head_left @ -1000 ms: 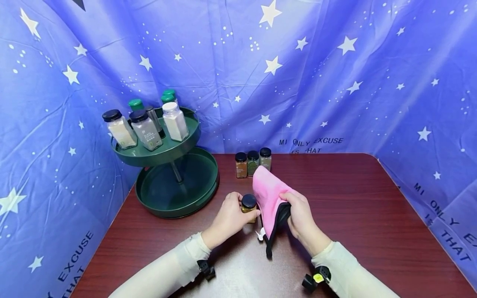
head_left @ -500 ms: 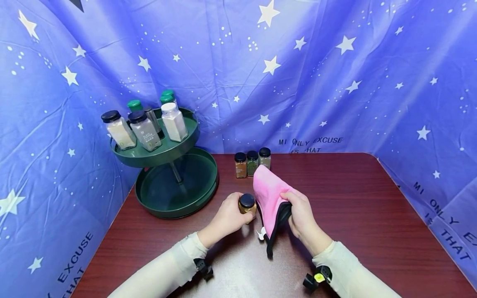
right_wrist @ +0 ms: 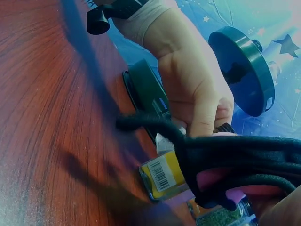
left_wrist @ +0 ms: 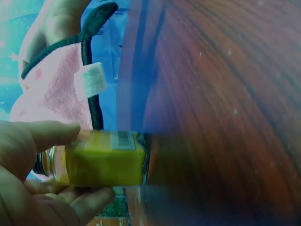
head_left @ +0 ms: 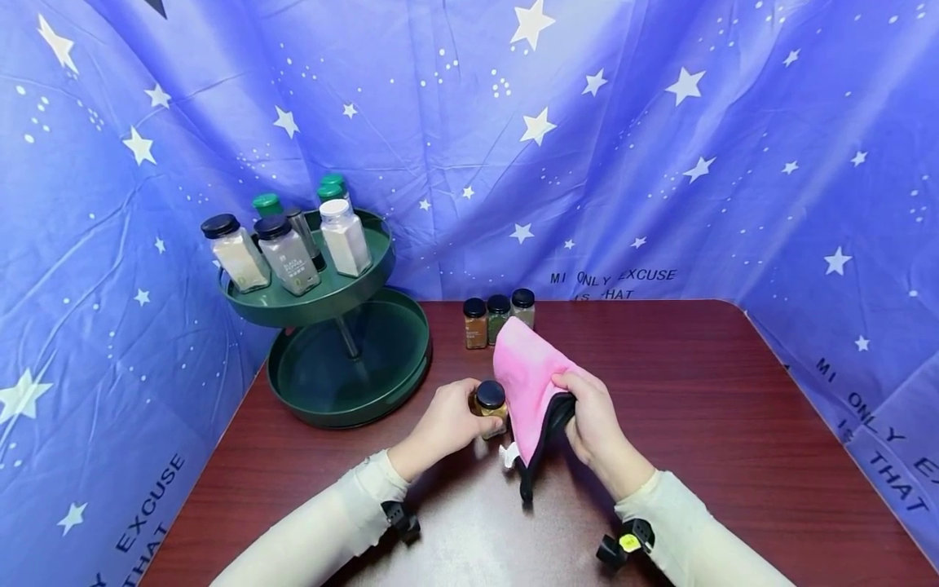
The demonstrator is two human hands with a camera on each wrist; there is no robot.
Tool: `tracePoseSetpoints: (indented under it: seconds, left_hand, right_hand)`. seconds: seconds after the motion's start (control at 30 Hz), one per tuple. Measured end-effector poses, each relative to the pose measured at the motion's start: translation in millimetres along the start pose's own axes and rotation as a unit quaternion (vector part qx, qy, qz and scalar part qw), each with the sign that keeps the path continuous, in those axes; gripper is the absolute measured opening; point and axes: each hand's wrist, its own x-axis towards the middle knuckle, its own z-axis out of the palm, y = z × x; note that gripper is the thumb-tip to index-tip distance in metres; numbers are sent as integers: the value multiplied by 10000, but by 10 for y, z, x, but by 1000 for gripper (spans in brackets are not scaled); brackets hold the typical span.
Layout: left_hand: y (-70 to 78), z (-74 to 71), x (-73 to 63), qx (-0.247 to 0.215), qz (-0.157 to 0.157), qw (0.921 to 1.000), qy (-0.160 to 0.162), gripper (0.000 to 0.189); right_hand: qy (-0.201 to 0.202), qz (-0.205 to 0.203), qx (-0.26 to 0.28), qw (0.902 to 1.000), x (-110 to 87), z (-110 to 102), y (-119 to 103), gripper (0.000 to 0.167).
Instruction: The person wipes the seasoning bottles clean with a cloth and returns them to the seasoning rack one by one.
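In the head view my left hand (head_left: pixel 443 421) grips a small glass spice jar (head_left: pixel 491 396) with a black lid, thumb on the near side. Yellow contents and a barcode sticker show on the jar (left_wrist: pixel 106 160) in the left wrist view. My right hand (head_left: pixel 600 428) pinches a pink cloth (head_left: pixel 526 371) with black edging, which hangs just right of the jar. A white tag (left_wrist: pixel 91 81) sticks out from the cloth's edge. Whether the cloth touches the jar, I cannot tell. Folds of cloth cover part of the jar in the right wrist view.
A green two-tier turntable (head_left: pixel 348 416) stands at the left. Its upper tier (head_left: pixel 315 314) carries several spice jars. Behind the cloth, three black-lidded jars (head_left: pixel 475 326) stand in a row near the table's (head_left: pixel 697 391) back edge. A starry blue curtain (head_left: pixel 455 147) surrounds the table.
The cloth in my right hand has shifted slightly left and up, closer to the jar. The jar in my left hand moved slightly left, then back right. Both grips stay the same.
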Motion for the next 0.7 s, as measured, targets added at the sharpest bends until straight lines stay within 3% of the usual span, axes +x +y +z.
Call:
tracePoseSetpoints:
  seconds: [0.23,0.33,0.5,0.6,0.7]
  left_hand:
    - [-47,11,13,-122,135,9998,-21,36]
    - [-76,40,9,-148,152,9998,-33,34]
    - [-92,34,33,-109,170,9998,20,33]
    - [-102,26,52,-71,215,9997,17,35]
    - [-117,29,56,-74,223,9997,-48,34]
  right_hand:
    - [-438,-127,109,9989,-39,68,57,31]
    - [-155,-148,-21,9998,-57,78,172,26]
    - [515,204,-894,9944,-41,48,396,21]
    - [647,380,-1165,9904,-31,58,429,19]
    - [620,274,-988,9928,-37,117,357,19]
